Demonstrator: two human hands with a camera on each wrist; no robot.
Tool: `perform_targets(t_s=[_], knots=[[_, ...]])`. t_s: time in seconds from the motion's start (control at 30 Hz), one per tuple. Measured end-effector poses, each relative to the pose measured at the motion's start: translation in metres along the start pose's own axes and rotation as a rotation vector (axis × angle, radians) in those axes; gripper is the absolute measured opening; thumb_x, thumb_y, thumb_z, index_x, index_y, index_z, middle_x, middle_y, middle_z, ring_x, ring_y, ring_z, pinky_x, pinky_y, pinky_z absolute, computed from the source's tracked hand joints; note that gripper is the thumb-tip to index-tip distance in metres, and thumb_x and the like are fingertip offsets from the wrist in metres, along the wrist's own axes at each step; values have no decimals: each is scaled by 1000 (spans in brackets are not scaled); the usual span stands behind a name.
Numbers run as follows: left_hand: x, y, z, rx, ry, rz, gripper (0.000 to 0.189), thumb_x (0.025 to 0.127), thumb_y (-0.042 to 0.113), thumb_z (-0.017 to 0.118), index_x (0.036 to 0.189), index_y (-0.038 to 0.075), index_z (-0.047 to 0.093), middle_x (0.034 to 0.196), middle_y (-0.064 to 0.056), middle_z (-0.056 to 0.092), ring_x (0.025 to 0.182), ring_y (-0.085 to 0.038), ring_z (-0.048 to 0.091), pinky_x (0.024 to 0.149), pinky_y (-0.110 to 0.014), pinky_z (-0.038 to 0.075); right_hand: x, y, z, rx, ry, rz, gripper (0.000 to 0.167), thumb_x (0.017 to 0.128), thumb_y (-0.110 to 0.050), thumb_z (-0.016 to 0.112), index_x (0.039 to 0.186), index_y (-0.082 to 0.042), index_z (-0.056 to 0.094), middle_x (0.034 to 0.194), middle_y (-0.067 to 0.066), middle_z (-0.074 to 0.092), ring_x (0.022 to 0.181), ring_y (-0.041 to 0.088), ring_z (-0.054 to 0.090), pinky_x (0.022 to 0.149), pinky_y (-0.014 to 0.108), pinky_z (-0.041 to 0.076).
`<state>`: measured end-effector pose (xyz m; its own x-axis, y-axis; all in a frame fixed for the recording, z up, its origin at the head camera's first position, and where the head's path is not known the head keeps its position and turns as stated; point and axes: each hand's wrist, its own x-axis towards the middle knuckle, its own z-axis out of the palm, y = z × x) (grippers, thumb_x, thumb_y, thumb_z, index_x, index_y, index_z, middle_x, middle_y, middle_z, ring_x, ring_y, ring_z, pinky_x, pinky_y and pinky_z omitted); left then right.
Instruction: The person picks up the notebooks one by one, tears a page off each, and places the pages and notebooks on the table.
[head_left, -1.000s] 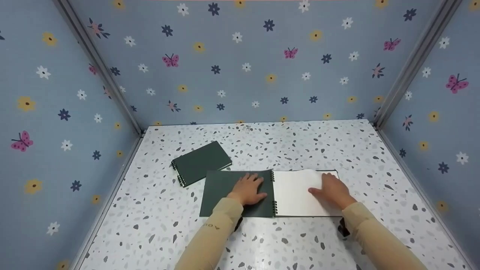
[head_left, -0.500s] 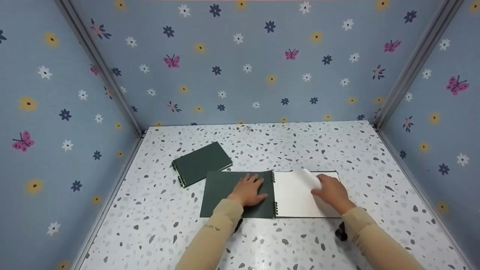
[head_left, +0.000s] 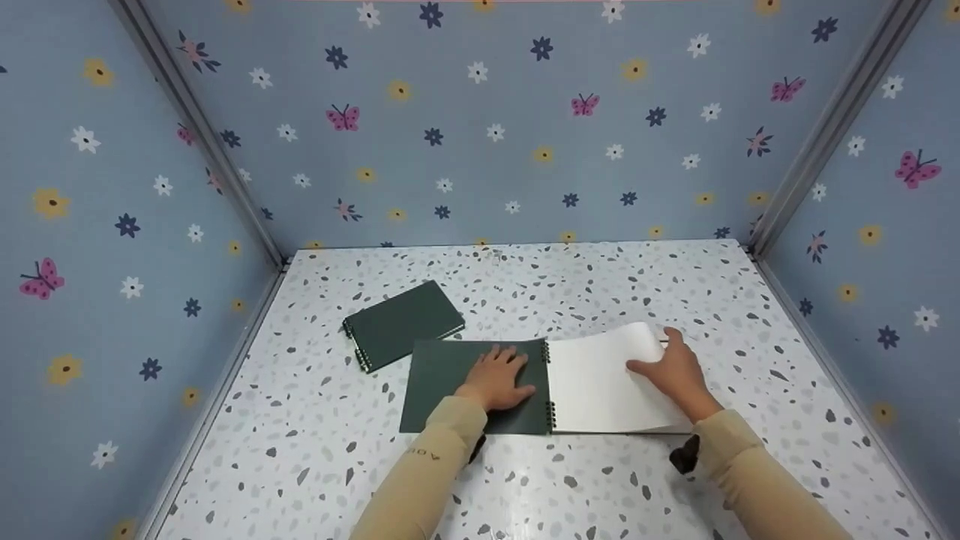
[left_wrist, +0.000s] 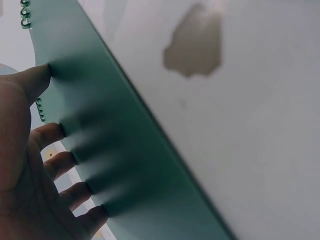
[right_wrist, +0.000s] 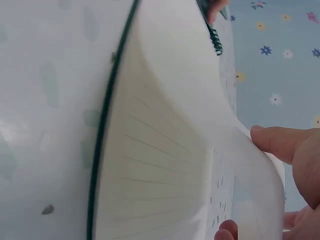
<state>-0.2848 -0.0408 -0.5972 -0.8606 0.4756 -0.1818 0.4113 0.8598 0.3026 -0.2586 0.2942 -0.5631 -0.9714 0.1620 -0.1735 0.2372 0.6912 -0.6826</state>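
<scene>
A spiral-bound notebook with a dark green cover (head_left: 442, 386) lies opened flat on the table. My left hand (head_left: 495, 380) rests on that cover with fingers spread; in the left wrist view, the fingertips of the left hand (left_wrist: 30, 170) press against the green surface. On the white right-hand side, my right hand (head_left: 679, 375) holds the outer edge of a lifted page (head_left: 600, 382), thumb above and fingers beneath. The right wrist view has this page (right_wrist: 185, 65) bowed upward, above a lined sheet (right_wrist: 155, 170), with the right hand (right_wrist: 305, 165) at its edge.
Behind the opened notebook on the left, a second dark green spiral notebook (head_left: 405, 324) lies closed at a slant, its near corner against the opened cover. The speckled white table (head_left: 570, 285) meets blue flowered walls (head_left: 480, 165) at the back and both sides.
The right hand first curls back the page's far corner, then shifts slightly outward as the page rises higher along its outer edge. My left hand stays in place on the cover.
</scene>
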Motion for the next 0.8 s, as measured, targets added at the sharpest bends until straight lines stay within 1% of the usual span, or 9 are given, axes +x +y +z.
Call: perform_targets(t_s=[0.1, 0.2, 0.27, 0.33, 0.43, 0.53, 0.67, 0.73, 0.8], knots=[[0, 0, 1, -3, 8, 3, 68, 110, 51, 59, 166, 14, 47, 174, -16, 40, 164, -44, 32, 132, -60, 32, 1, 5, -5, 47, -23, 47, 115, 93, -29, 83, 169, 9, 7, 168, 42, 28, 153, 57, 38, 126, 66, 37], [1, 0, 2, 1, -1, -1, 68, 110, 51, 58, 167, 14, 46, 175, -16, 38, 164, -44, 30, 133, -60, 30, 1, 8, -9, 83, -37, 79, 118, 92, -25, 84, 170, 8, 2, 171, 42, 21, 157, 57, 32, 130, 66, 31], [2, -1, 3, 4, 2, -2, 68, 110, 50, 58, 167, 14, 46, 175, -16, 39, 164, -44, 30, 133, -60, 30, 1, 10, -11, 96, -37, 96, 117, 92, -19, 83, 170, 7, 0, 172, 41, 19, 158, 57, 29, 130, 66, 30], [3, -2, 4, 9, 0, -2, 68, 110, 50, 57, 167, 14, 45, 175, -16, 38, 165, -44, 30, 133, -60, 30, 2, 11, -12, 109, -35, 117, 115, 92, -12, 81, 171, 6, 0, 171, 41, 21, 157, 57, 30, 129, 67, 31], [5, -4, 7, 8, 9, 1, 68, 111, 50, 57, 167, 15, 45, 175, -16, 38, 164, -45, 30, 133, -60, 30, 3, 15, -12, 122, -24, 150, 111, 91, -5, 79, 171, 5, 2, 168, 41, 27, 155, 57, 35, 128, 68, 34], [6, -5, 11, 9, 0, 1, 68, 111, 51, 56, 168, 16, 44, 176, -15, 36, 165, -44, 28, 134, -60, 28, 4, 20, -13, 138, -8, 174, 110, 91, -3, 78, 172, 4, 4, 163, 42, 34, 150, 57, 42, 126, 67, 38], [7, -6, 12, 8, 2, -3, 69, 110, 52, 57, 168, 17, 45, 176, -15, 37, 165, -44, 28, 134, -60, 29, 5, 25, -15, 173, 16, 177, 108, 91, -3, 79, 172, 3, 7, 167, 42, 30, 154, 56, 37, 128, 65, 36], [7, -6, 11, 6, 8, -2, 69, 110, 52, 58, 167, 17, 45, 175, -15, 38, 165, -44, 29, 133, -60, 29, 5, 26, -17, 186, 21, 170, 103, 92, -4, 79, 170, 6, 13, 168, 42, 29, 156, 56, 34, 128, 65, 35], [7, -6, 11, 4, 2, -4, 69, 110, 52, 57, 168, 17, 44, 176, -15, 37, 165, -44, 28, 134, -60, 28, 5, 28, -18, 193, 11, 170, 94, 93, -6, 78, 167, 10, 23, 166, 41, 33, 155, 55, 37, 127, 63, 37]])
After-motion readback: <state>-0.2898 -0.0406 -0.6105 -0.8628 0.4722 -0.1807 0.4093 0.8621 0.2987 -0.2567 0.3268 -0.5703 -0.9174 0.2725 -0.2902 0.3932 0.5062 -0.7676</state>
